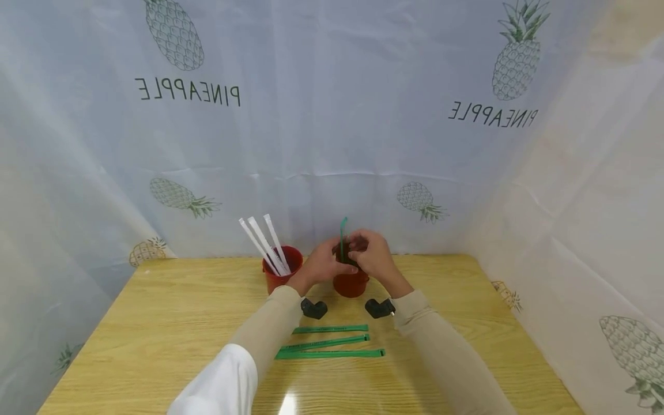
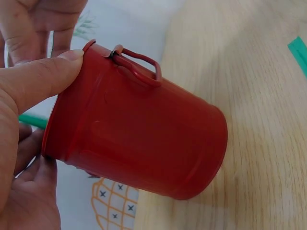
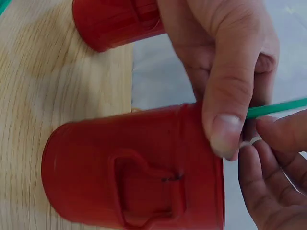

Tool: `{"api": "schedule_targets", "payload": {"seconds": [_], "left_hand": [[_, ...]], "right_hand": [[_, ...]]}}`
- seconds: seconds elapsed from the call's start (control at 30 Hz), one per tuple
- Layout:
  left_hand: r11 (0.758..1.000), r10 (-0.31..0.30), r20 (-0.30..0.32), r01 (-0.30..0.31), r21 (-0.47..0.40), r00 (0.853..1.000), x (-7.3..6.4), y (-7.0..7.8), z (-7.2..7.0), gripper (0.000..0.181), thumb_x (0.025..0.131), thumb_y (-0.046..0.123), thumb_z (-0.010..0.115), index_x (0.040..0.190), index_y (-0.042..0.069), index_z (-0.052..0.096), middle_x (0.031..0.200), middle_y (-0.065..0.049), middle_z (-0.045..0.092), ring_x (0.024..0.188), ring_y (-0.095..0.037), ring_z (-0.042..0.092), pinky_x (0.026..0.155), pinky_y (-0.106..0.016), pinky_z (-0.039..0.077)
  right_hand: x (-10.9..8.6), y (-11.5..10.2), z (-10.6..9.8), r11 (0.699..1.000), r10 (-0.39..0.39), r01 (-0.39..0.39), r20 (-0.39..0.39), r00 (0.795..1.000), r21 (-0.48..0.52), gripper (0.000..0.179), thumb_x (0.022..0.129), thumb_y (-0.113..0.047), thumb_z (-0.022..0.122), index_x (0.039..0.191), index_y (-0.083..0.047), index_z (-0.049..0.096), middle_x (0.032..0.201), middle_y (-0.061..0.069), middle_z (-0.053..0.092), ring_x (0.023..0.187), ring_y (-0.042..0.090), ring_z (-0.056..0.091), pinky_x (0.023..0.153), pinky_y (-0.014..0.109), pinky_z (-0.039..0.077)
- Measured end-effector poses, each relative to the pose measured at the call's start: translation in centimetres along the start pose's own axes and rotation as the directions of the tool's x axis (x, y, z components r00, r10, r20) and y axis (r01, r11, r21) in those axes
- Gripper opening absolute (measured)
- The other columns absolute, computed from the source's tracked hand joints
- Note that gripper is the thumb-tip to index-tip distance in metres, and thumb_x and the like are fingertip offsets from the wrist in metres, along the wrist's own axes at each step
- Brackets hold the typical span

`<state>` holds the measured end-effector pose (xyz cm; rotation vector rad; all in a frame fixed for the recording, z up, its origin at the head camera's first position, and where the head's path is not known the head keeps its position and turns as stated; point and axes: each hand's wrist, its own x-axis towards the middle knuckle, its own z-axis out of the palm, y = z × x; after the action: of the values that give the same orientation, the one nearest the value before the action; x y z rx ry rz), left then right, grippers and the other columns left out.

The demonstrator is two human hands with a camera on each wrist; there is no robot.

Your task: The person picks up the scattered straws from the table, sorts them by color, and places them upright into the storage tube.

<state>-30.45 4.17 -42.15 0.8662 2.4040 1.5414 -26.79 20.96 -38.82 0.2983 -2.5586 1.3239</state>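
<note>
A small red bucket (image 1: 351,285) with a wire handle stands on the table, and a green paper-wrapped straw (image 1: 342,236) rises from its mouth. My left hand (image 1: 324,262) grips its rim, the thumb on the outer wall in the left wrist view. Close to the straw and the rim, my right hand (image 1: 374,253) has its fingers loosely bent; in the right wrist view its thumb lies beside the straw (image 3: 283,108), with no clear grip on it. The bucket's inside is hidden by both hands.
Left of the hands, a second red bucket (image 1: 275,282) holds three white-wrapped straws (image 1: 270,245). Several green-wrapped straws (image 1: 332,353) lie crosswise on the wooden table (image 1: 197,323) nearer my body. A pineapple-print curtain (image 1: 321,132) hangs behind the table edge and along both sides.
</note>
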Motion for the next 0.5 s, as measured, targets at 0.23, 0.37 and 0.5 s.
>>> {"api": "schedule_targets", "payload": {"seconds": [0.23,0.37,0.5], "left_hand": [[0.999,-0.029,0.002,0.029,0.039,1.0,0.2,-0.3,0.0,0.078,0.085,0.022,0.086,0.154,0.016,0.05,0.155,-0.007,0.057,0.146,-0.032,0.05,0.119,-0.052,0.046],[0.999,-0.02,0.0,0.02,0.048,1.0,0.2,-0.2,-0.1,0.078,0.085,0.024,0.086,0.154,0.014,0.05,0.153,-0.008,0.058,0.145,-0.033,0.051,0.119,-0.053,0.046],[0.998,-0.033,-0.003,0.033,0.054,0.999,0.1,-0.1,-0.2,0.083,0.084,0.023,0.085,0.157,0.014,0.047,0.155,-0.009,0.056,0.147,-0.033,0.049,0.118,-0.053,0.047]], "right_hand": [[-1.2,0.0,-0.2,0.999,-0.031,0.03,-0.046,0.998,-0.037,0.019,0.091,0.004,0.071,0.11,0.003,0.071,0.104,0.019,0.074,0.096,0.031,0.072,0.091,0.047,0.063],[-2.9,-0.1,-0.5,0.997,-0.081,0.08,-0.071,0.994,-0.018,0.014,0.09,0.003,0.072,0.104,0.003,0.073,0.098,0.016,0.074,0.091,0.03,0.071,0.085,0.042,0.063],[-5.7,0.2,-0.1,0.991,-0.13,0.13,-0.032,0.991,-0.017,0.011,0.089,0.002,0.076,0.099,-0.004,0.075,0.094,0.01,0.075,0.086,0.022,0.071,0.078,0.029,0.062]]}}
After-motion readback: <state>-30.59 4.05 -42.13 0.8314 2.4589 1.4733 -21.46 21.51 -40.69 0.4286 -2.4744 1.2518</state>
